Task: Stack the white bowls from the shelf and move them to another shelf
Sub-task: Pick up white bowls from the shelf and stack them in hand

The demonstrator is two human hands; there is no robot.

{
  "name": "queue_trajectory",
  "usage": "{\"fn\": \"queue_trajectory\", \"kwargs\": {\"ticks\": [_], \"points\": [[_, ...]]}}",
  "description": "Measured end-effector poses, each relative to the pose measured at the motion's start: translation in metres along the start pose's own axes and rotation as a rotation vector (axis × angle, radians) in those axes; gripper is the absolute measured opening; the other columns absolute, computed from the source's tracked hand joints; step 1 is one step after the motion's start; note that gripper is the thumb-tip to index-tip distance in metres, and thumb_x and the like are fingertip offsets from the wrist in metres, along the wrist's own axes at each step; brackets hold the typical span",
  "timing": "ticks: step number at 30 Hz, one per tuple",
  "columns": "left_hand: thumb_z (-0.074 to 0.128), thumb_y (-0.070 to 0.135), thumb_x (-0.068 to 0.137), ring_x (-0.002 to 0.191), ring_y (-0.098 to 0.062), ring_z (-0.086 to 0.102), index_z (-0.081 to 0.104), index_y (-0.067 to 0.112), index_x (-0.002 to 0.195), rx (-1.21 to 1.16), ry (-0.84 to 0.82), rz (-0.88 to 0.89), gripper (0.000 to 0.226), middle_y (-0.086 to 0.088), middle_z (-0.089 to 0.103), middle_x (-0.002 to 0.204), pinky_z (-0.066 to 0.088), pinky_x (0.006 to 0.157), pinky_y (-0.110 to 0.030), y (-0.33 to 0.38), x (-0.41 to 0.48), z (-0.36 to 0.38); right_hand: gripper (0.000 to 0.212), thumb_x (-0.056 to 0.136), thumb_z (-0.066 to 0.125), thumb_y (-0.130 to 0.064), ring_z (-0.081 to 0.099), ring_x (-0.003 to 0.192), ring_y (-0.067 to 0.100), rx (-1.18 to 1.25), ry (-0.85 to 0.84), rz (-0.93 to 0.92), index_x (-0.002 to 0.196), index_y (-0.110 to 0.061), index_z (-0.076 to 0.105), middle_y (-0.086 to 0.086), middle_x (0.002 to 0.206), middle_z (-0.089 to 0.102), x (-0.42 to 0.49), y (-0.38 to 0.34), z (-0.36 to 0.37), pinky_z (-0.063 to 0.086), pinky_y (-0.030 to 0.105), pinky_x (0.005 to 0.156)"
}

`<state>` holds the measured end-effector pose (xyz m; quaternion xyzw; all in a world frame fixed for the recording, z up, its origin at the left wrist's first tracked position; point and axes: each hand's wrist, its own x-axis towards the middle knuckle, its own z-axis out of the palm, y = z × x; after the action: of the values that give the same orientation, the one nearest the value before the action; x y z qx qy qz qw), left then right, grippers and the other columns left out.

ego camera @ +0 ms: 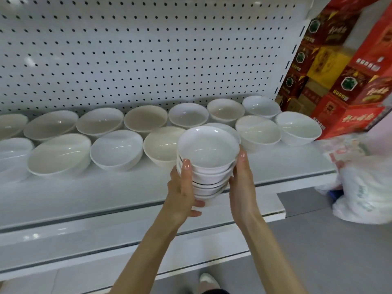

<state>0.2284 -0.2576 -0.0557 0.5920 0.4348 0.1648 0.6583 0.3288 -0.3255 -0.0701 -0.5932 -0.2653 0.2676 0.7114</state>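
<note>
The only writing is on the red boxes (350, 92), up and to the right of the stack of white bowls (207, 166). They carry gold characters and round green emblems, but the print is too blurred to read.

The stack stands upright between 2 hands, over the front part of a white shelf (84, 200). The left hand (182, 192) holds its left side, with the thumb lying up along the rims and the fingers (198, 203) curled under the lowest bowl. The right hand (241, 187) holds the right side with the thumb up against the top rims. Its other fingers are hidden behind the stack.

Behind and to both sides of the stack, loose bowls (116, 149) stand in 2 rows on the same shelf, close together, some white and some more cream. Behind them rises a white pegboard wall (127, 60).

In front of the stack, the front strip of the shelf is bare up to its edge. Below the stack a lower shelf (106, 236) juts out further. To the right of the stack the shelf ends, and white plastic bags (364, 187) lie there on the grey floor (328, 251). A light shoe (209, 281) shows far below the stack.
</note>
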Motion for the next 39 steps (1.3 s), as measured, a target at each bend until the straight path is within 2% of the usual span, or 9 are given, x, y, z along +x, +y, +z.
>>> {"fn": "queue_trajectory", "kwargs": {"ticks": [8,11,13,17,21,23,26,33,39], "points": [[0.012,0.097,0.056,0.080,-0.018,0.070,0.021,0.038,0.144,0.082,-0.013,0.133,0.106,-0.005,0.054,0.132,0.053,0.057,-0.022,-0.015,0.006,-0.006,0.087,0.069,0.041,-0.084,0.044,0.133,0.009,0.010,0.060,-0.008,0.144,-0.039,0.035,-0.010,0.145,0.046,-0.002,0.008,0.013,0.036,0.047,0.112],[0.007,0.101,0.050,0.110,-0.024,0.061,0.018,0.050,0.142,0.201,0.024,0.247,0.105,0.010,0.044,0.138,0.056,0.084,-0.041,-0.028,0.009,-0.011,0.089,0.070,0.045,-0.084,0.043,0.133,0.005,0.013,0.091,-0.063,0.146,-0.039,0.031,-0.012,0.147,0.043,0.000,0.012,0.014,0.040,0.033,0.109],[0.006,0.092,0.062,0.125,-0.020,0.048,0.019,0.051,0.143,0.254,0.072,0.314,0.091,0.018,0.039,0.135,0.042,0.103,-0.041,-0.032,0.010,-0.011,0.090,0.068,0.047,-0.085,0.040,0.134,0.004,-0.006,0.104,-0.119,0.145,-0.040,0.029,-0.012,0.149,0.039,0.000,0.016,0.015,0.040,0.025,0.106],[0.005,0.077,0.069,0.124,-0.017,0.036,0.029,0.032,0.145,0.262,0.208,0.358,0.091,0.006,0.043,0.139,0.019,0.102,-0.025,-0.035,0.013,-0.001,0.099,0.067,0.050,-0.085,0.044,0.132,0.007,0.013,0.122,-0.131,0.146,-0.029,0.032,-0.007,0.147,0.043,0.000,0.026,0.015,0.041,0.025,0.104],[0.025,0.094,0.064,0.133,-0.014,0.036,0.034,0.025,0.143,-0.092,0.210,0.417,0.105,0.009,0.044,0.142,0.023,0.116,-0.029,-0.033,0.025,0.010,0.080,0.077,0.051,-0.069,0.049,0.128,0.007,0.048,0.141,-0.122,0.143,-0.026,0.037,-0.006,0.141,0.050,0.001,0.029,0.015,0.043,0.031,0.107],[0.031,0.101,0.053,0.132,-0.003,0.041,0.038,0.036,0.137,-0.225,0.177,0.354,0.107,0.010,0.047,0.141,0.032,0.112,-0.028,-0.031,0.026,0.012,0.071,0.079,0.049,-0.064,0.048,0.129,0.008,0.042,0.154,-0.136,0.140,-0.028,0.040,-0.007,0.140,0.051,0.001,0.029,0.017,0.040,0.036,0.110],[0.032,0.090,0.060,0.120,0.020,0.038,0.035,0.034,0.141,-0.282,0.119,0.320,0.099,0.012,0.041,0.144,0.032,0.094,-0.002,-0.032,0.021,0.013,0.068,0.079,0.051,-0.063,0.048,0.129,0.009,0.058,0.193,-0.134,0.138,-0.030,0.043,-0.009,0.138,0.053,-0.002,0.028,0.021,0.040,0.038,0.110],[0.038,0.098,0.049,0.112,0.026,0.041,0.032,0.040,0.135,-0.296,0.094,0.312,0.104,0.020,0.041,0.140,0.035,0.084,0.003,-0.028,0.015,0.012,0.106,0.059,0.058,-0.085,0.050,0.126,0.004,0.065,0.211,-0.143,0.142,-0.023,0.038,-0.008,0.137,0.052,-0.011,0.023,0.026,0.044,0.016,0.094],[0.039,0.102,0.044,0.129,-0.004,0.045,0.034,0.021,0.143,-0.228,0.091,0.388,0.128,0.003,0.044,0.143,0.039,0.108,-0.028,-0.033,0.003,0.020,0.096,0.064,0.059,-0.082,0.051,0.127,0.010,0.118,0.223,-0.125,0.140,-0.027,0.040,-0.007,0.136,0.054,-0.023,0.021,0.015,0.044,0.030,0.102]]}}
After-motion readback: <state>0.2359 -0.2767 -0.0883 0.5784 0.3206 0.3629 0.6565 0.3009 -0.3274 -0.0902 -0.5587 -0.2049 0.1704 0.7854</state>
